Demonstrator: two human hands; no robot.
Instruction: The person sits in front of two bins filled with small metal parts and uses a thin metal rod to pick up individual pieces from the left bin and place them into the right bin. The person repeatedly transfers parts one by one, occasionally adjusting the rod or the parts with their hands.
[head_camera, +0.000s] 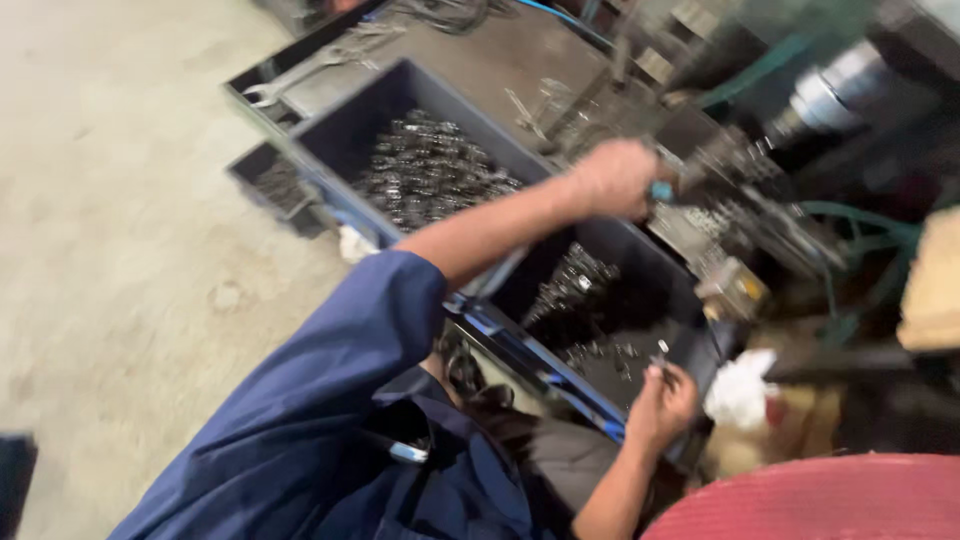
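We see shiny metal parts (430, 170) heaped in matt dark plastic bins (340, 130), a rough dull concrete floor (110, 200), a crumpled white cloth rag (742, 388) and our blue cloth sleeve (330, 390).

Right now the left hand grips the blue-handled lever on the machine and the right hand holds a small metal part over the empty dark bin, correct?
Not quite. The head view shows the dark bin is not empty: it holds small metal parts. The left hand does grip the blue-handled lever, and the right hand holds a small metal part.

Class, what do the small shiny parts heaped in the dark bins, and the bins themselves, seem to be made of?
Small shiny parts: probably bare metal, given their silvery glints. Dark rectangular bins: likely moulded plastic, with matte dark grey, smooth walls; blur leaves it open.
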